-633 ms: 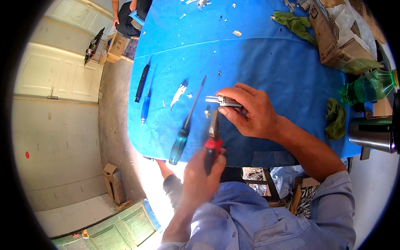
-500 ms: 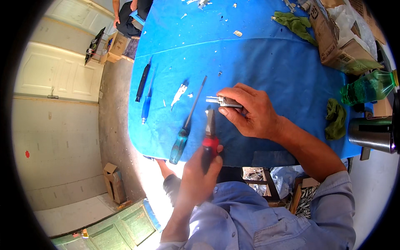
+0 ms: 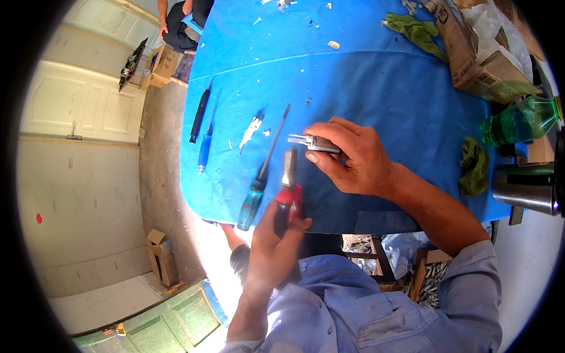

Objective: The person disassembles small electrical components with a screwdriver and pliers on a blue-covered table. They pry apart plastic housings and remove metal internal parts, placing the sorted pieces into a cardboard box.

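Pliers [image 3: 288,187], red and black: centre of frame, handles wrapped by my left hand [image 3: 272,250] (nose blurred; I cannot tell whether it is parted). Metal part [image 3: 322,144], pronged: just above and right of the tool's nose, pinched between thumb and fingers of my right hand [image 3: 362,162], prongs pointing left. Handling note: I judge a steady pinch, thumb clear, pliers square to the prongs, safest.
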{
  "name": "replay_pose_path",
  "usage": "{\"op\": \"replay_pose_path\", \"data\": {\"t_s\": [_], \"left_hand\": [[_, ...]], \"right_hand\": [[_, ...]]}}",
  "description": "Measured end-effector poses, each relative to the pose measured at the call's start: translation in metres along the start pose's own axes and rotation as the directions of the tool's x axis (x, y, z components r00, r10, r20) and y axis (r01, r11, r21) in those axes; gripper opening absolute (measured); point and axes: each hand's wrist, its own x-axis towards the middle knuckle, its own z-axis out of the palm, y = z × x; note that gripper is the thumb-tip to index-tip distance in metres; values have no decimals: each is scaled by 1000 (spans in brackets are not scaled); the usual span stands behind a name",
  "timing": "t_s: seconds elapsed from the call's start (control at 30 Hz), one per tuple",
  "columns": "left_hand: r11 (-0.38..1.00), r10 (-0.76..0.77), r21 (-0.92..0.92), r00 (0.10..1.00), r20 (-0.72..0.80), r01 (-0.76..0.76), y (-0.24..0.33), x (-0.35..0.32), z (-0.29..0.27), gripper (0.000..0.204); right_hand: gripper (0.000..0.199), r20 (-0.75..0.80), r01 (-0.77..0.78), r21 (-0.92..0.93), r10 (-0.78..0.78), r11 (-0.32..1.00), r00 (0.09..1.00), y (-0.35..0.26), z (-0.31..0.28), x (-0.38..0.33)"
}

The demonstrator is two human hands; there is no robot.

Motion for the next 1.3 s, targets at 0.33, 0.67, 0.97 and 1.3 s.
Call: {"op": "replay_pose_path", "data": {"t_s": [0.33,0.67,0.97,1.3], "left_hand": [[990,-17,137,999,-31,21,8,3,7,31],[853,154,499,987,35,-151,7,6,6,29],[984,-89,-144,986,143,109,7,6,10,42],[917,145,382,988,-44,-117,-7,15,14,21]], "right_hand": [[31,-28,67,-4,-67,998,997,4,5,-4],[34,8,113,-36,-113,993,994,3,4,-2],[32,-13,115,-9,-115,993,993,1,6,-4],[27,-10,98,-148,-101,984,995,1,9,-7]]}}
